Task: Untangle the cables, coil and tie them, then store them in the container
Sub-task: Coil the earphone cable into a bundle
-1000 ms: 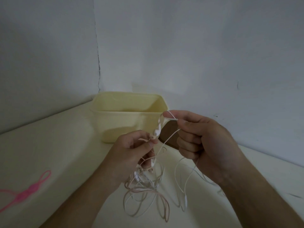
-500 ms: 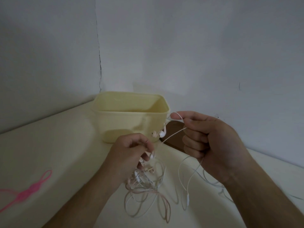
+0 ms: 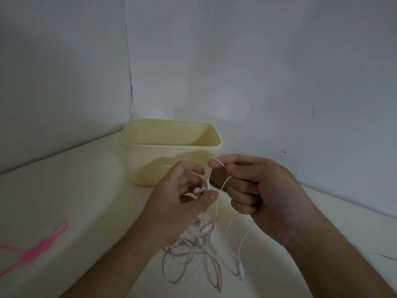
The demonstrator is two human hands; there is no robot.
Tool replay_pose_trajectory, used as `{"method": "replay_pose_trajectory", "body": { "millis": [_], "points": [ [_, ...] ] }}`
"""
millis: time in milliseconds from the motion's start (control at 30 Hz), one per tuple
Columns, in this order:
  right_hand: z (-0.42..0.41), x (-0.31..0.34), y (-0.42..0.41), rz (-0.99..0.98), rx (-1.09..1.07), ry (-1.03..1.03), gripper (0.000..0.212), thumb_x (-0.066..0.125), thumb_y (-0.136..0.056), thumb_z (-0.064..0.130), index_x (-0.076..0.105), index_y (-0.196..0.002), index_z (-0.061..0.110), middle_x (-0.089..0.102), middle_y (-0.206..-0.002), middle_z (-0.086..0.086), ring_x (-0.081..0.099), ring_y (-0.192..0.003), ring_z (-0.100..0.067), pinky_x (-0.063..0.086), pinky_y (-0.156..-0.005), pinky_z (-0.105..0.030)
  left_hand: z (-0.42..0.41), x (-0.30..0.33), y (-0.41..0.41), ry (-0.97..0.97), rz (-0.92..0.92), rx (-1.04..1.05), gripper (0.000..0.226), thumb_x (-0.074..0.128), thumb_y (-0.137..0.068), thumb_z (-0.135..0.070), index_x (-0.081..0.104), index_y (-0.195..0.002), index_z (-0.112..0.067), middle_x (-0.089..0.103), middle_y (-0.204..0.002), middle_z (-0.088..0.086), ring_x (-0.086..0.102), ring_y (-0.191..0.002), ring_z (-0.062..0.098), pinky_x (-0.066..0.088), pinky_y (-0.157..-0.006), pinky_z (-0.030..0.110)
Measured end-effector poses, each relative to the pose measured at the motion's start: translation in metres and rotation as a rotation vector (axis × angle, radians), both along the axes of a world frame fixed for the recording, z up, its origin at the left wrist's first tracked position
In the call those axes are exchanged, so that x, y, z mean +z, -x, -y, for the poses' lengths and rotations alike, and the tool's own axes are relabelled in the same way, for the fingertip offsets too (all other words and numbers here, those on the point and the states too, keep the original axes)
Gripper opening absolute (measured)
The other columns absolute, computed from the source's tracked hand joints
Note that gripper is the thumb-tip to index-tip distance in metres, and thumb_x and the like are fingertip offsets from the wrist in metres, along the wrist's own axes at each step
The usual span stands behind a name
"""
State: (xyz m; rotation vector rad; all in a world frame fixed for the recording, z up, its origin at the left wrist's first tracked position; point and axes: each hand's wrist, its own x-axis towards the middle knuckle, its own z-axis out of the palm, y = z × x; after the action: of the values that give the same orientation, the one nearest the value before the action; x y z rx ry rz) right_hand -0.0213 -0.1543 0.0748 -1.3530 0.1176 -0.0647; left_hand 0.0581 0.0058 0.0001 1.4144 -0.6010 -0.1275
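Pinching a white earphone cable [image 3: 222, 186] with our right hand [image 3: 264, 194], fingers curled; our left hand [image 3: 182, 198] grips the tangled strands [image 3: 193, 250] hanging to the table [image 3: 86, 190]. Cream container [image 3: 171, 151] at 12 o'clock, pink tie [image 3: 38, 248] at 9.

Left hand [image 3: 182, 196] and right hand [image 3: 262, 190] bare, forearms unsleeved.

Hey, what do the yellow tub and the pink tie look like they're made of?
Tub: likely plastic, smooth pale yellow with a soft sheen, rounded moulded rim. Tie: probably silicone or rubber, matte pink and lying limp in loops; it's blurred, so uncertain.
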Motion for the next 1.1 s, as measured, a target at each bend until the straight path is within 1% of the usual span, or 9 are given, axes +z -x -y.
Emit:
{"method": "replay_pose_trajectory", "body": {
  "millis": [133,300,433,500,633,733,833,933,1100],
  "points": [
    [-0.0009,-0.0016,-0.0002,-0.004,0.003,0.026,0.031,0.05,-0.101,-0.001,0.08,-0.105,0.001,0.014,-0.057,0.002,0.007,-0.051,-0.013,0.01,-0.049,-0.024,-0.003,-0.0028,0.0015,-0.101,0.135,0.073,0.028,0.087,-0.081,-0.021,0.066,-0.097,-0.029,0.069,-0.082,-0.004,0.067,-0.077,0.016,0.053,-0.065,0.033],
    [0.0009,-0.0018,-0.0006,-0.01,-0.005,0.025,0.032,0.049,-0.102,-0.001,0.081,-0.104,0.002,0.016,-0.056,0.003,0.008,-0.05,-0.013,0.01,-0.048,-0.024,-0.0034,-0.0031,0.0025,-0.097,0.166,0.099,0.018,0.069,-0.099,-0.014,0.074,-0.093,-0.03,0.075,-0.082,0.002,0.076,-0.074,0.021,0.062,-0.061,0.042],
    [0.0026,-0.0017,-0.0007,-0.016,-0.026,0.032,0.032,0.048,-0.102,-0.001,0.08,-0.104,0.001,0.017,-0.056,0.003,0.009,-0.05,-0.013,0.01,-0.048,-0.024,-0.0039,-0.0025,0.0002,-0.118,0.138,0.075,0.02,0.061,-0.102,-0.037,0.078,-0.098,-0.027,0.077,-0.086,0.001,0.075,-0.072,0.025,0.063,-0.062,0.047],
    [0.0024,-0.0022,-0.0007,-0.022,-0.028,0.044,0.031,0.048,-0.103,-0.001,0.08,-0.105,0.0,0.018,-0.056,0.002,0.01,-0.049,-0.013,0.01,-0.048,-0.024,-0.0036,-0.0023,0.0014,-0.137,0.131,0.064,0.029,0.055,-0.102,-0.043,0.078,-0.101,-0.025,0.077,-0.087,0.0,0.074,-0.069,0.024,0.061,-0.06,0.041],
    [0.002,-0.0033,-0.001,-0.029,-0.026,0.055,0.032,0.047,-0.104,-0.001,0.08,-0.103,0.0,0.018,-0.056,0.002,0.011,-0.049,-0.013,0.011,-0.048,-0.025,-0.0043,0.0001,0.0015,-0.076,0.031,0.004,0.028,0.048,-0.109,-0.022,0.073,-0.102,-0.012,0.075,-0.079,0.011,0.07,-0.061,0.029,0.053,-0.054,0.035],
    [0.0028,-0.0036,-0.0019,-0.036,-0.035,0.048,0.032,0.047,-0.104,-0.001,0.08,-0.103,0.0,0.018,-0.055,0.003,0.011,-0.048,-0.013,0.011,-0.047,-0.024,-0.0073,0.0033,-0.0012,-0.007,-0.081,-0.109,0.02,0.058,-0.106,-0.018,0.071,-0.102,-0.003,0.069,-0.075,0.017,0.062,-0.058,0.033,0.05,-0.052,0.035],
    [0.0039,-0.0037,-0.0015,-0.039,-0.046,0.042,0.031,0.047,-0.104,-0.001,0.078,-0.106,-0.003,0.019,-0.055,0.003,0.012,-0.047,-0.012,0.012,-0.046,-0.023,-0.0073,0.0041,0.0001,-0.05,-0.057,-0.169,0.013,0.076,-0.091,-0.019,0.073,-0.103,-0.013,0.066,-0.072,0.014,0.061,-0.058,0.027,0.051,-0.054,0.033],
    [0.0043,-0.0037,-0.0005,-0.038,-0.063,0.038,0.03,0.047,-0.105,-0.001,0.077,-0.107,-0.005,0.018,-0.055,0.003,0.011,-0.047,-0.012,0.012,-0.046,-0.023,-0.0045,-0.0015,-0.0017,-0.079,-0.033,-0.143,0.025,0.082,-0.084,-0.01,0.074,-0.102,-0.025,0.069,-0.079,0.011,0.065,-0.061,0.023,0.054,-0.056,0.034],
    [0.0075,-0.0013,-0.0024,0.011,-0.117,-0.007,0.031,0.047,-0.102,-0.003,0.078,-0.104,-0.001,0.019,-0.053,0.004,0.011,-0.046,-0.012,0.012,-0.047,-0.024,-0.0048,-0.0008,-0.0031,-0.111,-0.023,-0.089,0.028,0.078,-0.087,0.006,0.072,-0.105,-0.014,0.074,-0.081,0.012,0.072,-0.07,0.027,0.06,-0.061,0.041]
  ]
}}
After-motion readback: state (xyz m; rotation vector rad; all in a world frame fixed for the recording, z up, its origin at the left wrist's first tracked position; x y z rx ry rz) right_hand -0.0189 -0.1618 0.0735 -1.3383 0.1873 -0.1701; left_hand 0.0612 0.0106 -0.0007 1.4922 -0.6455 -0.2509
